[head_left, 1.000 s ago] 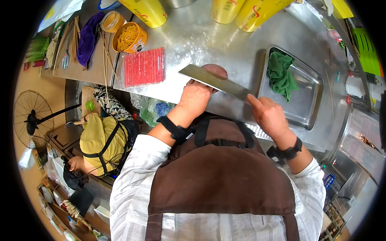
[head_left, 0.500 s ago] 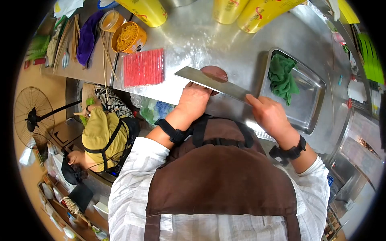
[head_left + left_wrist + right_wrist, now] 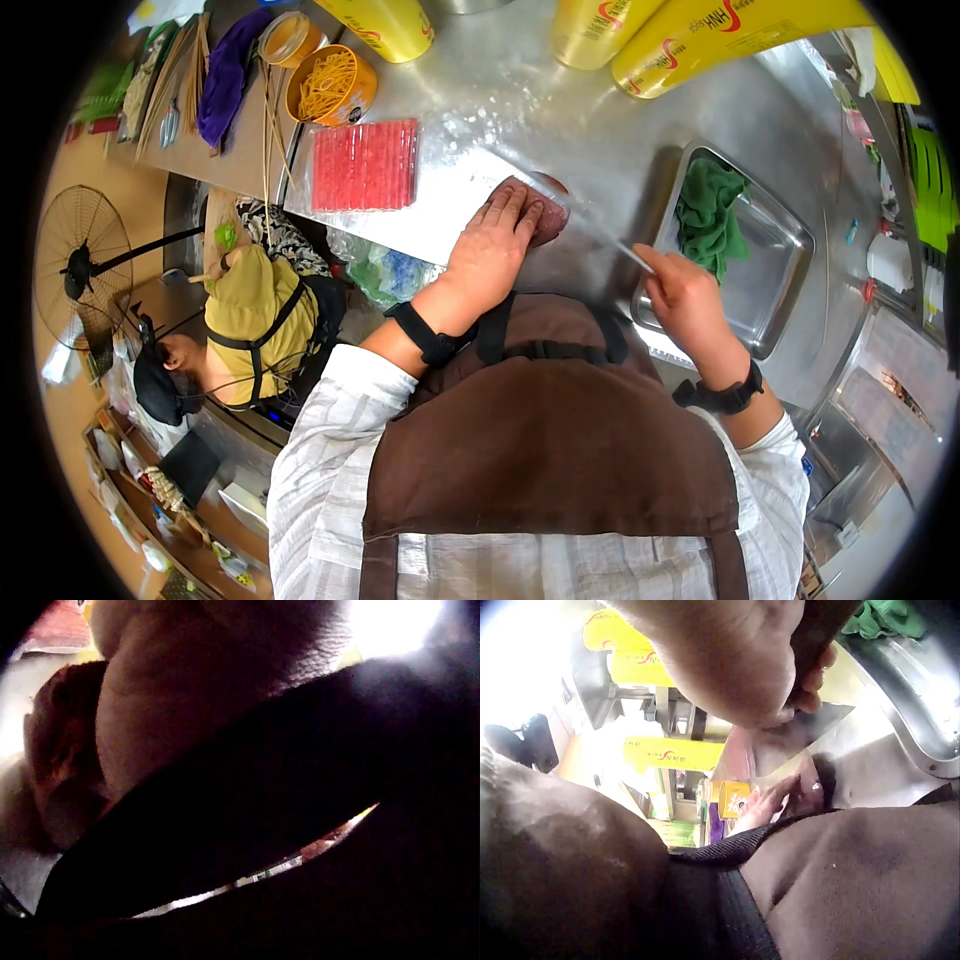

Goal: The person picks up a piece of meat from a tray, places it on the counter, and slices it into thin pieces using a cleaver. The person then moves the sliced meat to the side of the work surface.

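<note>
In the head view the left hand (image 3: 490,250) lies with its fingers extended on top of a dark red, rounded piece of meat (image 3: 553,225) on the steel counter. The right hand (image 3: 690,300) grips the handle of a broad knife (image 3: 600,230), whose blade appears nearly edge-on and reaches past the meat. Whether the blade touches the meat is unclear. The right wrist view shows the right hand (image 3: 727,660) curled round the handle, the blade (image 3: 802,735) below it, and the left hand (image 3: 761,806) at the meat (image 3: 806,791). The left wrist view is mostly dark.
A steel tray (image 3: 800,240) with a green cloth (image 3: 710,220) stands on the right. Red sticks in a clear pack (image 3: 365,165) lie left of the meat, below a tub of yellow strips (image 3: 325,88). Yellow cups (image 3: 395,25) stand behind. Another person (image 3: 255,320) is at the left.
The left fingers, earlier bent behind the blade, have spread over the meat. The blade has turned from showing its broad face to nearly edge-on, and the right hand has shifted slightly right and nearer the body.
</note>
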`<state>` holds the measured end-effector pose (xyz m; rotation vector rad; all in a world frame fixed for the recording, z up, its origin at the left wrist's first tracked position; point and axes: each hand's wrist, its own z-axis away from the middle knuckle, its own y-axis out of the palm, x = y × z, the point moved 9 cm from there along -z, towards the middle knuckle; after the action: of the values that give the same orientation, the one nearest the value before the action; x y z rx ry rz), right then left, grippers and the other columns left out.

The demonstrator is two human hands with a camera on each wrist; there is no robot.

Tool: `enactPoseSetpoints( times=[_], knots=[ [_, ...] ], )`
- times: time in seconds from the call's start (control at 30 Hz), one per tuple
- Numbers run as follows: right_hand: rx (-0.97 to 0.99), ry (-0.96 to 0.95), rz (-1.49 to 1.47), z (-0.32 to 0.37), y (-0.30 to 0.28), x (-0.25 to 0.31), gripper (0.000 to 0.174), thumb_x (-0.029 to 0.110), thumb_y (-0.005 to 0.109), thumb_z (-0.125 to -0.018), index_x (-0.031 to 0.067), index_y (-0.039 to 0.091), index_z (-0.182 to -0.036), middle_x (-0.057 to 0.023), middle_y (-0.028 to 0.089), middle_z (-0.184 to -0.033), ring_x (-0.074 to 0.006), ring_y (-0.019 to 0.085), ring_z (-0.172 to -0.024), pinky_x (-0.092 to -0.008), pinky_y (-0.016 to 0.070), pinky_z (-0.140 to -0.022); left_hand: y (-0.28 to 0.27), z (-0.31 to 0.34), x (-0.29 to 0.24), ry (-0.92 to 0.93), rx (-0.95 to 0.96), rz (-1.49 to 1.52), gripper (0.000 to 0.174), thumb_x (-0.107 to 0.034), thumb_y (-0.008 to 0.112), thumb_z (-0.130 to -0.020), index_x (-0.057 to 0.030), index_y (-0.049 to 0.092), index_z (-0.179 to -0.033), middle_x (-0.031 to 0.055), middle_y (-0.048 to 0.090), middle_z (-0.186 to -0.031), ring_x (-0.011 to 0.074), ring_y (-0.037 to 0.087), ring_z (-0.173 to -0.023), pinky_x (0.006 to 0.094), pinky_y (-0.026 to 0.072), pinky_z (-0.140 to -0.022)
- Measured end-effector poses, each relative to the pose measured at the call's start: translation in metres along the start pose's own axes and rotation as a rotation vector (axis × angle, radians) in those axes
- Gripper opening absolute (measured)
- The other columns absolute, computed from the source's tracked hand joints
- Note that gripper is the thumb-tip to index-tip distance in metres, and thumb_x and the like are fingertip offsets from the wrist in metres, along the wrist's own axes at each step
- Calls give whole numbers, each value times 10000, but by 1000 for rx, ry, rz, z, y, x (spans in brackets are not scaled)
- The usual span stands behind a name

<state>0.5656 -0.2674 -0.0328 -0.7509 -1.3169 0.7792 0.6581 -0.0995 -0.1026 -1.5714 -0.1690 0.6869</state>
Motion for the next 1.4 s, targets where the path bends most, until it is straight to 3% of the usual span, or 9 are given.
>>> enactPoseSetpoints(
  times=[0.3,0.6,0.83,0.97,1.17,1.23,1.27,1.37,1.4],
  knots=[
    [-126,227,-137,11,-9,-40,275,59,624,-865,53,656,-1138,-179,655,-850,-371,633,-767,-411,511,-675,19,-8,0,-20,169,-4,873,-170,731,-720,109,307,-1429,324,287,-1496,429,277,-1416,430,234,-1184],
    [-176,170,-143,25,-9,-32,242,69,641,-860,34,669,-1098,-176,654,-827,-360,637,-750,-405,509,-660,26,-32,18,-203,171,241,964,-370,739,-780,117,248,-1451,320,246,-1519,426,233,-1435,429,196,-1193],
    [-223,277,-236,33,-9,-40,242,73,640,-873,16,665,-1107,-204,662,-868,-375,643,-770,-390,515,-679,24,-33,24,-279,199,53,988,-483,727,-774,43,271,-1475,284,277,-1519,418,241,-1434,471,214,-1171],
    [-236,294,-229,37,-11,-36,238,75,641,-874,12,670,-1102,-212,664,-884,-373,648,-774,-390,517,-687,42,-42,14,-158,152,89,851,-329,702,-824,8,281,-1482,223,311,-1525,354,260,-1441,430,208,-1186],
    [-183,333,-257,45,3,-41,253,86,644,-882,2,665,-1121,-212,668,-881,-365,651,-765,-369,515,-682,42,-42,-21,67,131,79,531,-75,429,-918,12,380,-1439,179,337,-1535,287,285,-1447,400,213,-1193],
    [-206,324,-285,48,6,-42,238,79,622,-911,-11,651,-1129,-134,623,-778,-213,568,-681,-309,473,-640,42,-39,-42,206,121,95,517,-70,422,-908,19,414,-1417,171,371,-1519,280,313,-1436,397,219,-1191],
    [-217,322,-298,49,6,-43,231,76,611,-925,-17,643,-1133,-95,601,-726,-136,526,-639,-280,452,-619,40,-35,-52,302,3,95,450,-68,492,-863,-15,542,-1307,162,494,-1421,288,405,-1378,393,310,-1151],
    [-243,397,-398,56,8,-48,214,83,612,-930,-25,641,-1112,-63,592,-714,-106,513,-639,-270,442,-602,39,-13,-78,484,245,314,308,-72,572,-815,-57,642,-1114,149,624,-1212,300,538,-1225,400,419,-1058],
    [-247,402,-390,59,7,-50,211,85,611,-931,-26,641,-1108,-56,590,-713,-99,511,-642,-268,441,-601,51,-7,-83,428,443,330,190,-74,634,-772,-81,661,-960,125,665,-1000,303,602,-1052,413,488,-938]
  ],
)
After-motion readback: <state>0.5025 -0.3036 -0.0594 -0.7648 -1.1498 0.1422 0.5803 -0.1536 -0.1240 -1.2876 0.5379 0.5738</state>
